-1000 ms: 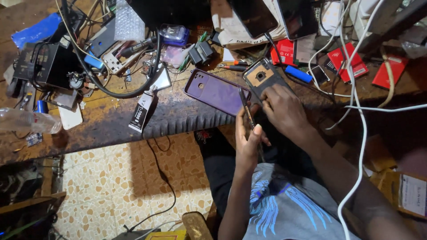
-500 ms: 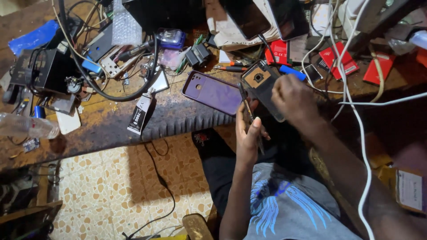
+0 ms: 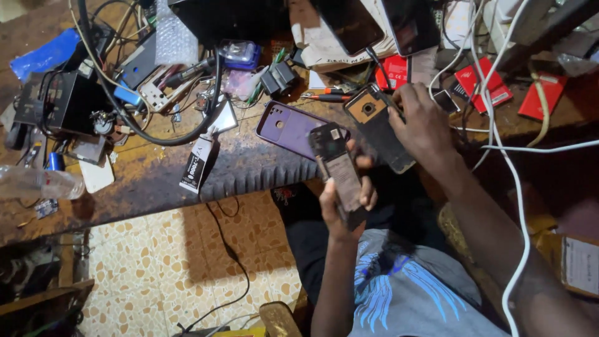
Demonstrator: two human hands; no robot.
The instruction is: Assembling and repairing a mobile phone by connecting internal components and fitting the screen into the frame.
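I see two hands busy with opened phones.
Left hand (image 3: 346, 203) grips an opened phone (image 3: 339, 171); right hand (image 3: 424, 122) holds a dark back cover (image 3: 377, 128) just beyond.

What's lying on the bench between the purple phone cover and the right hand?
In the head view, a dark phone back panel with a brownish patch lies between the purple phone cover and the right hand, which rests on it.

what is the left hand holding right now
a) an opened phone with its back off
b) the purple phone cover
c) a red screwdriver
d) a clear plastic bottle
a: the left hand has its grip around an opened phone with bare insides, while the purple phone cover lies on the workbench.
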